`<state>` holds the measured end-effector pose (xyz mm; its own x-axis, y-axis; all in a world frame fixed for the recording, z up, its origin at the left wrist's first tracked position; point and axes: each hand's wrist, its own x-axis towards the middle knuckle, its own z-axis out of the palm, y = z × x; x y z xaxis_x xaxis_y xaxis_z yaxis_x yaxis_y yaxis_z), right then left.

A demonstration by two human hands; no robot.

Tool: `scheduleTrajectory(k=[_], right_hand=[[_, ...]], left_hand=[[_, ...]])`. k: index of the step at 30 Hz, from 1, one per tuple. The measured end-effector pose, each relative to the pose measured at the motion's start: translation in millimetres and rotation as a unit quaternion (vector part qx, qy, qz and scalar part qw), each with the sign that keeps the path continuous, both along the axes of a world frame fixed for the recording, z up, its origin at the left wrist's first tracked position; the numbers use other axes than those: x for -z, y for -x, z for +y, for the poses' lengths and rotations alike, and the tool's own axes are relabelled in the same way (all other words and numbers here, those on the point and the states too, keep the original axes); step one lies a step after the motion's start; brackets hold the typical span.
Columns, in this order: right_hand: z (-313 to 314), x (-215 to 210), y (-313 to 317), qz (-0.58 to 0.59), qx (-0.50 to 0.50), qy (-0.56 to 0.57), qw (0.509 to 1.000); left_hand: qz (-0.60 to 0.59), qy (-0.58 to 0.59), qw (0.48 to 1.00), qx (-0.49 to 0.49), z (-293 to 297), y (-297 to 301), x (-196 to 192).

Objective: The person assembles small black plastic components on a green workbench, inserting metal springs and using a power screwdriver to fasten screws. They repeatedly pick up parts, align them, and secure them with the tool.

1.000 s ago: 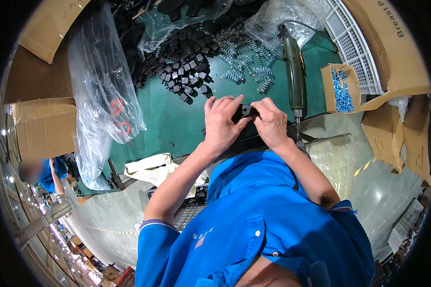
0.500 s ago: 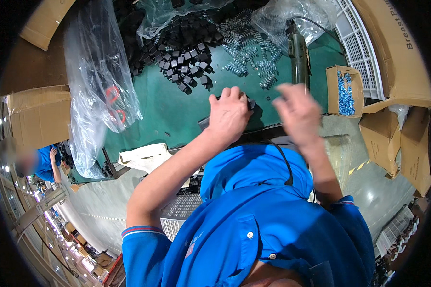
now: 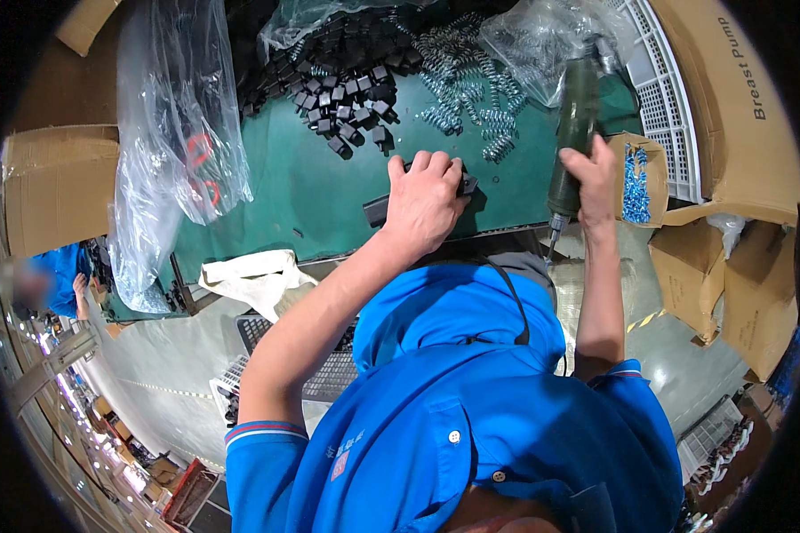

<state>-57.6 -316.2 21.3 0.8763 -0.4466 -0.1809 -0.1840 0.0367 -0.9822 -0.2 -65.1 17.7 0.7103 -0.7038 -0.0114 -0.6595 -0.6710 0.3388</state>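
My left hand (image 3: 422, 202) is closed over a dark, elongated part (image 3: 377, 211) near the bench's front edge; the hand covers most of it. To the right, my right hand (image 3: 598, 182) grips a dark green electric screwdriver (image 3: 574, 142), its bit pointing down toward me past the bench edge. Beyond my left hand lies a heap of small black block-shaped parts (image 3: 347, 107). A pile of metal coil springs (image 3: 471, 80) sits to the right of that heap. Beside the screwdriver, a small cardboard box (image 3: 653, 182) holds blue-and-silver screws (image 3: 636, 182).
Clear plastic bags lie at the left (image 3: 178, 133) and far right (image 3: 524, 40) of the green bench (image 3: 316, 191). A white plastic crate (image 3: 671, 107) and large carton (image 3: 747, 107) border the right. White cloth (image 3: 258, 280) hangs near the front edge. Another person (image 3: 58, 284) works at far left.
My right hand has closed round the electric screwdriver and brought it nearer, bit down. My left hand stays on the dark part. The whole view has shifted slightly.
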Motion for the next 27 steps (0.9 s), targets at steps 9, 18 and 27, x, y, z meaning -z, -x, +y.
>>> scheduleTrajectory(k=[9,18,27], right_hand=[[49,-71,-29,-0.288,0.020,-0.147,0.946],[91,-61,-43,-0.367,-0.025,-0.036,0.929],[92,-52,-43,-0.350,-0.051,-0.020,0.935]], left_hand=[[-0.005,0.016,1.000,-0.006,0,1,3],[-0.006,-0.014,1.000,-0.009,-6,2,-3],[-0.042,-0.048,0.998,0.000,-9,4,-1]])
